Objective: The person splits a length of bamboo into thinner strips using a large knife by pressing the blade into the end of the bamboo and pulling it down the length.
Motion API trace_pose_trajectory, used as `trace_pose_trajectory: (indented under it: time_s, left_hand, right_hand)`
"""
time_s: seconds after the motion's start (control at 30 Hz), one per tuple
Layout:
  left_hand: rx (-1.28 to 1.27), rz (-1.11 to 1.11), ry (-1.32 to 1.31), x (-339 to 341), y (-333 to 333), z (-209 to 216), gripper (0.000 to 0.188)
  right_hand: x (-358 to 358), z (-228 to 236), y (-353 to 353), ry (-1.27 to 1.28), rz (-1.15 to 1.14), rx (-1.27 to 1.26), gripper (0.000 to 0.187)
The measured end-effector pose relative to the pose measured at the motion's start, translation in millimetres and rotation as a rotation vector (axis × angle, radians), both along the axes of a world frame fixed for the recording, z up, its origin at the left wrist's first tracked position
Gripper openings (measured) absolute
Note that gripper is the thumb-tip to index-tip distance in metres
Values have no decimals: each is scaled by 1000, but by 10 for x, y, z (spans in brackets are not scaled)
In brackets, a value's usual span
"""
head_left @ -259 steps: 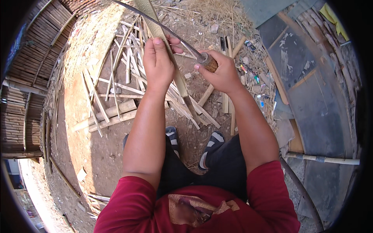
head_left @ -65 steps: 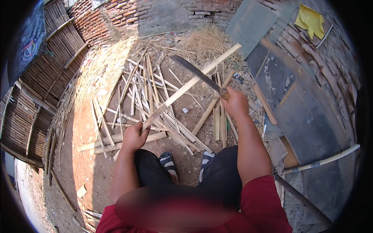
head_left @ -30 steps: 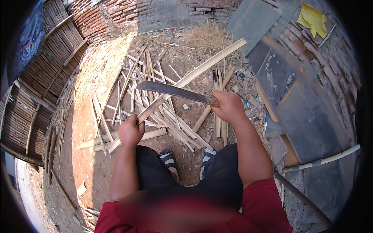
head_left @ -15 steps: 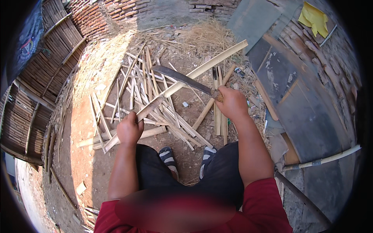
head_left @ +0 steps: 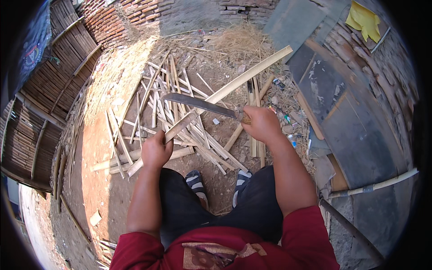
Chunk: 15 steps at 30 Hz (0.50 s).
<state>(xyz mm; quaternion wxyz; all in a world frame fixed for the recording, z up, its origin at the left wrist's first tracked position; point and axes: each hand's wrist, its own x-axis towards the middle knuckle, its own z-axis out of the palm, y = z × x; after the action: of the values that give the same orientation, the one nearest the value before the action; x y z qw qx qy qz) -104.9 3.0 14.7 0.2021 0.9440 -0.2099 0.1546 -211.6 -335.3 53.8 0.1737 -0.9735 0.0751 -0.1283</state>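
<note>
A long split bamboo strip (head_left: 245, 80) slants from lower left to upper right in front of me. My left hand (head_left: 156, 148) is closed around it near its lower end. In my right hand (head_left: 262, 124) is the handle of a machete (head_left: 202, 103), fingers wrapped round it. The dark, curved blade points left and crosses over the strip a little beyond my left hand. Whether the edge touches the strip or only passes above it, I cannot tell.
Below lies a heap of split bamboo pieces (head_left: 157, 96). Thicker bamboo lengths (head_left: 236, 132) rest right of it. Dark boards (head_left: 360, 130) lean at the right; a woven bamboo wall (head_left: 63, 58) stands left. Dry straw (head_left: 243, 40) lies before the brick wall (head_left: 121, 20).
The machete has moved left and down along the strip, nearer my left hand. My left hand and the strip have shifted slightly right.
</note>
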Motion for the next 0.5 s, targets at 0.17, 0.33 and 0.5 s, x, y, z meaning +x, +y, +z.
trace_pose_trajectory:
  time_s: [0.17,0.33,0.5]
  left_hand:
    - [-44,-58,139,-50,-29,81,32]
    - [-60,-107,354,-3,3,-52,35]
    - [-55,-122,319,9,-48,-62,34]
  right_hand:
    - [22,-38,-85,-44,30,32,32]
    - [131,-218,-391,-184,-184,176,29]
    - [144,-228,52,-36,169,13,29]
